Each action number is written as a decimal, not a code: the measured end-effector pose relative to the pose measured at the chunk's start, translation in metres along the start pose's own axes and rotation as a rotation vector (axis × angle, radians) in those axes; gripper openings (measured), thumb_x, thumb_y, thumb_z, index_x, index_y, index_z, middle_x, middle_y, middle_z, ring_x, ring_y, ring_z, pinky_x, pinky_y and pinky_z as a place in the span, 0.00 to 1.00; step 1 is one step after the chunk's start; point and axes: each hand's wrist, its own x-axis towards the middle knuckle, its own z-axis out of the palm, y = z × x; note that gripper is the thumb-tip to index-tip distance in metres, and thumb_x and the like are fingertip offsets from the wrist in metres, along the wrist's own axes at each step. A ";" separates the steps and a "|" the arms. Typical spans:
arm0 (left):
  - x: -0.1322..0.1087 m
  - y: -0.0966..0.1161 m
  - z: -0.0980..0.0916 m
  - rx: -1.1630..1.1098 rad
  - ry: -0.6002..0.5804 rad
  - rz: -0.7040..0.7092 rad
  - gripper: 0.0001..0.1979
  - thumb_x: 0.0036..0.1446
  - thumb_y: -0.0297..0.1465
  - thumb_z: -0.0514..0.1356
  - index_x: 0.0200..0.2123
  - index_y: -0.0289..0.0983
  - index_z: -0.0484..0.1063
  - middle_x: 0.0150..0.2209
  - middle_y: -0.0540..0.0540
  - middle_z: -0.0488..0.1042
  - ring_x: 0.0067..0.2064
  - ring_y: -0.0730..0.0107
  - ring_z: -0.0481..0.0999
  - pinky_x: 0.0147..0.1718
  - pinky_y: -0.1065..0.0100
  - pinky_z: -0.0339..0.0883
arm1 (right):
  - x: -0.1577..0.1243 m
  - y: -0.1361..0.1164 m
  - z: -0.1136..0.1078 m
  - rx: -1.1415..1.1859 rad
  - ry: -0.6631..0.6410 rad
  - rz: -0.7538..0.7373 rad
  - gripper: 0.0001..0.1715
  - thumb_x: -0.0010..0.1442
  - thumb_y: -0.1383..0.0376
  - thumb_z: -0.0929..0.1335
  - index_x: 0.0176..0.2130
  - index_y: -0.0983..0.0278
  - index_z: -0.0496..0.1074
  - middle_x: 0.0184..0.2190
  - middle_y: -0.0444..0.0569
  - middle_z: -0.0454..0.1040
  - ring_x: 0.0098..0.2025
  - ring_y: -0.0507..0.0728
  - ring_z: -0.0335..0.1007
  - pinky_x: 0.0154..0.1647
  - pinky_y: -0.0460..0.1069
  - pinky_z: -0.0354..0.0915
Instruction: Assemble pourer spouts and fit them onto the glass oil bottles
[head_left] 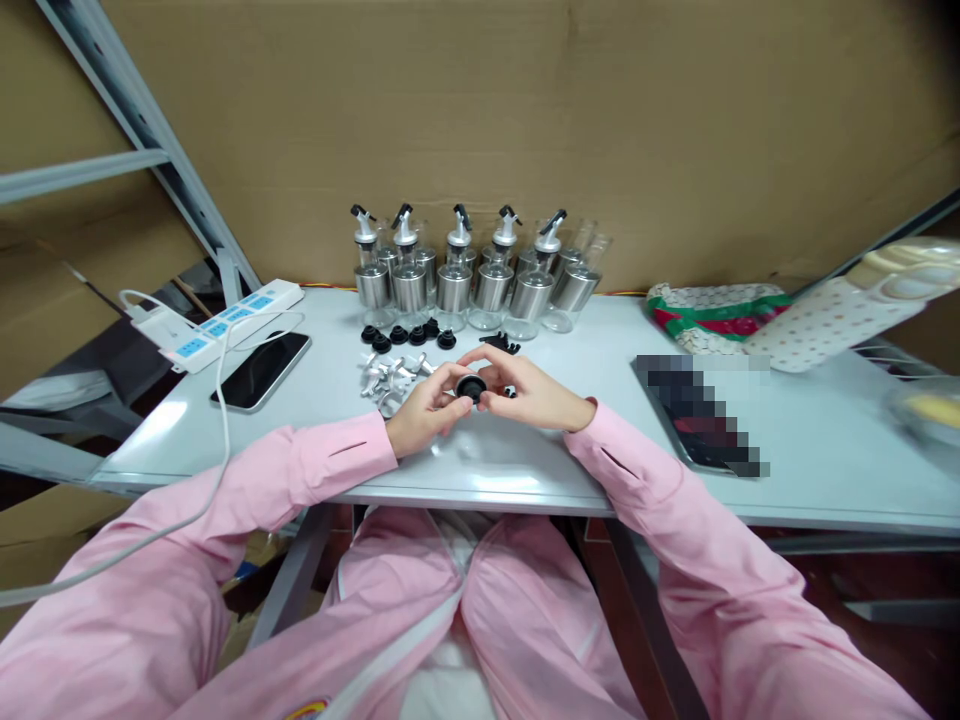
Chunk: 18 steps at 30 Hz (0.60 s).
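Just above the table's front half, my left hand [426, 408] and my right hand [534, 388] meet, both closed round a round black stopper [472, 389]. The stopper's wide face is turned toward me; a pale rim shows at its upper edge, and the fingers hide its far side. Loose silver pourer spouts [390, 380] lie in a pile beside my left hand. Behind them sit several more black stoppers [418, 336]. Small black levers [501, 343] rest beyond my right hand, partly covered by it.
Steel-and-glass bottles [454, 290] stand in rows at the back, several topped with spouts. On the left lie a power strip [225, 325] with a white cable and a phone [262, 370]. A dark tablet-like device [690, 415], a patterned cloth [712, 312] and a dotted white object [832, 315] occupy the right.
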 end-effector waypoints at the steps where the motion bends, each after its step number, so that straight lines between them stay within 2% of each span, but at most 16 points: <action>1: 0.000 0.000 0.000 0.000 -0.003 -0.005 0.18 0.53 0.41 0.57 0.42 0.37 0.58 0.34 0.50 0.66 0.18 0.85 0.63 0.16 0.77 0.55 | 0.000 0.000 0.000 0.006 0.002 0.002 0.20 0.49 0.70 0.61 0.44 0.65 0.60 0.20 0.39 0.66 0.22 0.48 0.59 0.23 0.44 0.54; 10: 0.000 -0.001 0.001 -0.011 0.007 -0.020 0.17 0.49 0.39 0.59 0.37 0.37 0.57 0.32 0.51 0.65 0.24 0.80 0.64 0.18 0.77 0.56 | -0.001 -0.002 0.003 0.022 0.017 0.037 0.15 0.48 0.68 0.64 0.38 0.63 0.59 0.18 0.36 0.63 0.20 0.46 0.53 0.22 0.43 0.52; 18: 0.002 0.002 0.001 -0.007 0.049 0.008 0.12 0.45 0.33 0.57 0.32 0.36 0.58 0.26 0.54 0.65 0.25 0.80 0.63 0.24 0.76 0.56 | -0.001 -0.002 0.009 0.018 0.058 0.044 0.12 0.47 0.70 0.64 0.33 0.62 0.56 0.17 0.37 0.66 0.19 0.47 0.58 0.22 0.43 0.55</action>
